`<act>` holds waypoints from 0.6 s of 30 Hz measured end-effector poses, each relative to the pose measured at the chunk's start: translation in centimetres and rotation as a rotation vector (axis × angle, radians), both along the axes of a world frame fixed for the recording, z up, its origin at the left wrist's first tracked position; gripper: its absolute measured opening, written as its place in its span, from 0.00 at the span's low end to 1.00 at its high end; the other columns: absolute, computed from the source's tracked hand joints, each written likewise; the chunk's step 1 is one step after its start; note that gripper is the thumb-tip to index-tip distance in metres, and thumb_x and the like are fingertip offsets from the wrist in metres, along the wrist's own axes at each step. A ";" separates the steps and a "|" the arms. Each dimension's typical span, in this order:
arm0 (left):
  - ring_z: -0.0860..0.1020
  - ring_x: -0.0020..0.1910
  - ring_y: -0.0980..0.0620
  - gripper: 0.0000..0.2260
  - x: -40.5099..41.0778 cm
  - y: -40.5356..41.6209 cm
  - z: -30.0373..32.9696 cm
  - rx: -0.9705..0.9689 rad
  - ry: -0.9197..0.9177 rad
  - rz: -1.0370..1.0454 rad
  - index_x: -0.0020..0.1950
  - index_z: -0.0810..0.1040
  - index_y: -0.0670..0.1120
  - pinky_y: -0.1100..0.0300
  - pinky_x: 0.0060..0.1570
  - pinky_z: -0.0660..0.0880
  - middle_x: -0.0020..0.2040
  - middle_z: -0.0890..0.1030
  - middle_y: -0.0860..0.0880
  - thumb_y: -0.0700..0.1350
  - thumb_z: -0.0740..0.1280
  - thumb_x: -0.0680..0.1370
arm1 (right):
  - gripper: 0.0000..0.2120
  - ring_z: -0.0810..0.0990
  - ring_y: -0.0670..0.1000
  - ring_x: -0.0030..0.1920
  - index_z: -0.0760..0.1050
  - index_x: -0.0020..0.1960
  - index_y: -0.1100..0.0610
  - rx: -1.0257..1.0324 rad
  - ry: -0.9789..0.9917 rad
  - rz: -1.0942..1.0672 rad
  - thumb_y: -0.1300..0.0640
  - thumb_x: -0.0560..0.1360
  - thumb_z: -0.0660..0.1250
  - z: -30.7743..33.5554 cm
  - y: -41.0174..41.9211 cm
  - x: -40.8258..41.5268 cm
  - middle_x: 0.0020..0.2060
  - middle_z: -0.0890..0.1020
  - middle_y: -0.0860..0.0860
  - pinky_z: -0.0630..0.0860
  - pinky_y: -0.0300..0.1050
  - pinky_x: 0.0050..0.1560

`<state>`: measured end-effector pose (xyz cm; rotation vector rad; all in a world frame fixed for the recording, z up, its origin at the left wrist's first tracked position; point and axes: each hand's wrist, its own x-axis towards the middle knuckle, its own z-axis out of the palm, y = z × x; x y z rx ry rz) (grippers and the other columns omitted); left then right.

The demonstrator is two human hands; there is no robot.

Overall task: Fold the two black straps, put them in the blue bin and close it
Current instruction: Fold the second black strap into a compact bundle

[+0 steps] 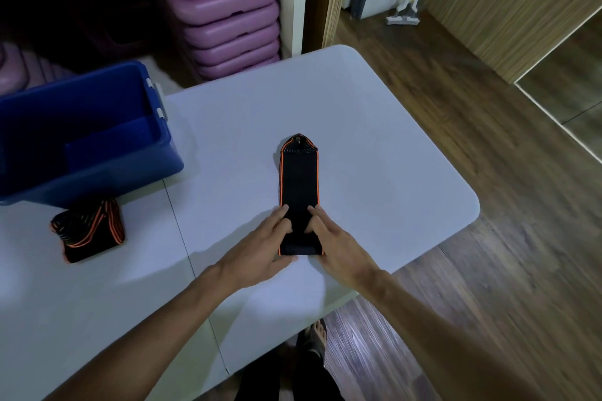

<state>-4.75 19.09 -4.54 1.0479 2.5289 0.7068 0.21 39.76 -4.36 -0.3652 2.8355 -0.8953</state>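
A black strap [298, 179] with orange edges lies flat and lengthwise on the white table [374, 140], its rounded end pointing away from me. My left hand [260, 251] and my right hand [338, 247] rest on its near end from either side, fingertips pressing on the fabric, thumbs at the near edge. A second black strap [88, 231] lies folded in a loose bundle at the left, just in front of the blue bin [163, 153]. The bin stands open at the table's left; its lid is not in sight.
Stacked purple plastic cases [228, 16] fill a dark shelf behind the table. The table's rounded right corner [469, 202] drops off to a wooden floor. My foot in a sandal [317, 335] shows below the near edge. A mop [407, 10] leans at the back.
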 end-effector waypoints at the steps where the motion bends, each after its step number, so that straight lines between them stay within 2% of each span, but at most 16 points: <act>1: 0.52 0.77 0.53 0.16 -0.1 0.0 0.1 -0.008 0.002 -0.015 0.57 0.68 0.43 0.54 0.61 0.73 0.66 0.69 0.46 0.52 0.65 0.77 | 0.12 0.57 0.52 0.77 0.69 0.57 0.62 -0.026 -0.016 0.007 0.67 0.75 0.65 0.2 0.1 0.1 0.74 0.65 0.58 0.63 0.32 0.58; 3: 0.55 0.76 0.53 0.15 -0.2 -0.1 0.8 -0.011 -0.032 -0.016 0.57 0.69 0.43 0.55 0.55 0.74 0.66 0.68 0.47 0.50 0.66 0.77 | 0.16 0.54 0.49 0.78 0.68 0.58 0.59 -0.065 -0.072 0.024 0.53 0.76 0.69 0.4 0.6 0.1 0.76 0.61 0.54 0.64 0.33 0.60; 5: 0.61 0.74 0.52 0.14 -0.2 -0.2 1.4 0.001 -0.066 0.006 0.57 0.69 0.45 0.58 0.54 0.73 0.70 0.64 0.48 0.50 0.68 0.77 | 0.21 0.51 0.47 0.79 0.66 0.62 0.54 -0.039 -0.139 0.068 0.44 0.76 0.67 0.4 1.2 0.1 0.78 0.55 0.51 0.67 0.39 0.65; 7: 0.61 0.74 0.51 0.17 -0.2 -0.1 1.3 -0.014 -0.073 0.018 0.62 0.69 0.44 0.54 0.60 0.72 0.74 0.62 0.47 0.50 0.66 0.78 | 0.24 0.52 0.48 0.79 0.63 0.70 0.53 0.013 -0.097 0.103 0.45 0.78 0.64 0.0 1.6 0.3 0.79 0.56 0.52 0.66 0.45 0.71; 9: 0.59 0.76 0.50 0.21 0.1 0.0 1.2 -0.022 -0.096 0.060 0.70 0.66 0.45 0.51 0.70 0.67 0.76 0.62 0.46 0.47 0.64 0.79 | 0.26 0.57 0.51 0.78 0.63 0.74 0.56 0.070 -0.005 0.116 0.48 0.80 0.60 -0.5 1.6 0.5 0.77 0.60 0.55 0.63 0.48 0.74; 12: 0.66 0.73 0.47 0.18 -0.1 0.1 1.0 0.071 0.020 0.062 0.66 0.67 0.47 0.51 0.65 0.72 0.69 0.72 0.44 0.42 0.66 0.78 | 0.24 0.62 0.50 0.76 0.66 0.74 0.57 -0.011 -0.042 0.058 0.49 0.81 0.58 -0.1 1.5 0.1 0.75 0.65 0.53 0.61 0.43 0.74; 14: 0.75 0.63 0.46 0.11 -0.7 0.1 1.4 0.159 -0.079 0.097 0.61 0.72 0.47 0.51 0.58 0.75 0.59 0.78 0.47 0.44 0.65 0.79 | 0.20 0.68 0.46 0.72 0.70 0.71 0.54 -0.146 -0.116 -0.027 0.51 0.81 0.62 0.4 1.7 -0.4 0.72 0.71 0.48 0.66 0.38 0.70; 15: 0.76 0.55 0.50 0.08 -1.2 0.1 1.7 0.190 -0.124 0.115 0.57 0.73 0.48 0.53 0.52 0.75 0.52 0.78 0.50 0.46 0.65 0.79 | 0.18 0.73 0.45 0.67 0.72 0.69 0.53 -0.212 -0.149 -0.085 0.51 0.80 0.64 0.7 1.8 -0.7 0.68 0.76 0.46 0.69 0.35 0.65; 16: 0.75 0.49 0.53 0.05 -1.7 0.3 2.0 0.191 -0.149 0.142 0.54 0.73 0.49 0.55 0.47 0.74 0.47 0.76 0.53 0.48 0.64 0.79 | 0.15 0.78 0.45 0.61 0.75 0.65 0.51 -0.281 -0.187 -0.155 0.51 0.79 0.65 1.0 1.9 -1.0 0.61 0.80 0.45 0.72 0.34 0.59; 18: 0.75 0.45 0.53 0.06 -2.6 0.7 2.5 0.196 -0.190 0.226 0.50 0.72 0.50 0.56 0.44 0.73 0.43 0.77 0.52 0.51 0.64 0.79 | 0.08 0.82 0.44 0.46 0.79 0.55 0.51 -0.411 -0.256 -0.299 0.51 0.78 0.67 1.8 1.6 -1.6 0.46 0.84 0.46 0.76 0.38 0.46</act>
